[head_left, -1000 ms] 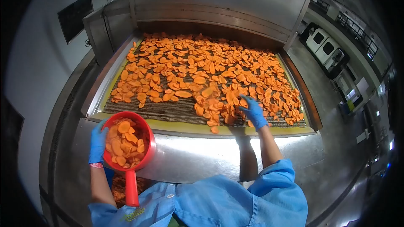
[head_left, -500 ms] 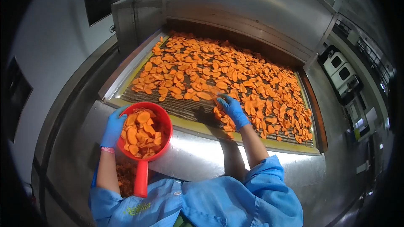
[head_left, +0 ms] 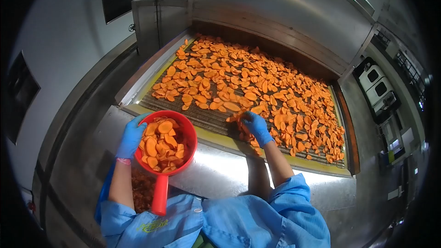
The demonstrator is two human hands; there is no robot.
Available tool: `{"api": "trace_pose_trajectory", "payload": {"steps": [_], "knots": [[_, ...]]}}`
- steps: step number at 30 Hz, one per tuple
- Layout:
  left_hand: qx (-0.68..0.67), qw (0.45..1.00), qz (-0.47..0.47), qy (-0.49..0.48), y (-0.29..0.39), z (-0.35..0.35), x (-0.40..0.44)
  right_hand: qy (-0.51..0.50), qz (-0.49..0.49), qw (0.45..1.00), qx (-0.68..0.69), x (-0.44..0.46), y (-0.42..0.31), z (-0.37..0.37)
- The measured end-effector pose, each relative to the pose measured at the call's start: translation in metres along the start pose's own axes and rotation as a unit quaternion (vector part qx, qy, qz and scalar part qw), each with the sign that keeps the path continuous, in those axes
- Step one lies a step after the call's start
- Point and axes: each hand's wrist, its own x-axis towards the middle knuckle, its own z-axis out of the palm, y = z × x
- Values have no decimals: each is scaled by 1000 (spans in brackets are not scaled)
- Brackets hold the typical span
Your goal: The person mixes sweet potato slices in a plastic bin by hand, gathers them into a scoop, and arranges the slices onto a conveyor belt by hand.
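My left hand (head_left: pixel 131 137), in a blue glove, grips the left rim of a red long-handled scoop (head_left: pixel 192 144). Thin orange vegetable slices (head_left: pixel 161 143) fill much of the scoop, whose handle points down toward my body. My right hand (head_left: pixel 256 127), also gloved in blue, is over the near part of a wire-mesh belt (head_left: pixel 206 120). Its fingers are closed on some orange slices (head_left: pixel 235 118), though the fingertips are partly hidden. Many similar slices (head_left: pixel 257 78) lie spread over the belt, overlapping in places.
A yellow strip (head_left: pixel 216 138) and a metal ledge (head_left: pixel 220 163) run along the belt's near edge. Behind the belt rises a metal housing (head_left: pixel 275 14). Darker orange pieces (head_left: pixel 142 188) sit below the scoop. White equipment (head_left: pixel 376 82) stands at the right.
My right hand has drawn slightly toward me over the belt, with slices at its fingers. My left hand still holds the scoop. The whole view has shifted a little.
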Motion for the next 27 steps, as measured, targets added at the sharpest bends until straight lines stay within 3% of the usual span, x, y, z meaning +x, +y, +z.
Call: {"api": "trace_pose_trajectory", "payload": {"steps": [1, 2, 5, 7, 9, 11, 15, 17, 19, 21, 22, 27], "knots": [[-1, 1000, -1, -3, -1, 0, 1, 26, -31, 992, 122, -2, -15, -7], [-2, 1000, -3, -7, -3, 0, 1, 22, -18, 987, 158, -4, -30, -19], [9, 1000, -8, -4, -4, -1, 3, 93, 0, 979, 181, 18, -33, -12], [12, 1000, 0, -4, -1, 1, 1, 86, 20, 975, 204, 40, -24, 0], [15, 1000, 8, -2, 0, 1, 0, -33, 33, 920, 389, 40, -45, 0], [18, 1000, 8, -4, -1, 0, 1, -93, 3, 899, 427, 31, -60, -4], [18, 1000, 8, -1, -2, 0, 0, -97, -11, 904, 417, 38, -43, 6], [-2, 1000, -3, -1, 3, 3, -2, -38, 71, 928, 365, 33, -46, -8], [6, 1000, -3, -1, 1, 2, -1, -17, 87, 939, 333, 35, -32, -6], [18, 1000, -5, -5, 2, 2, 0, -29, 11, 957, 289, 37, -12, 9], [17, 1000, -13, -1, 3, 2, -1, -41, -27, 982, 183, 29, -25, 10], [57, 998, -11, 0, -1, 0, 4, -66, -123, 990, 4, 9, -89, 49]]}}
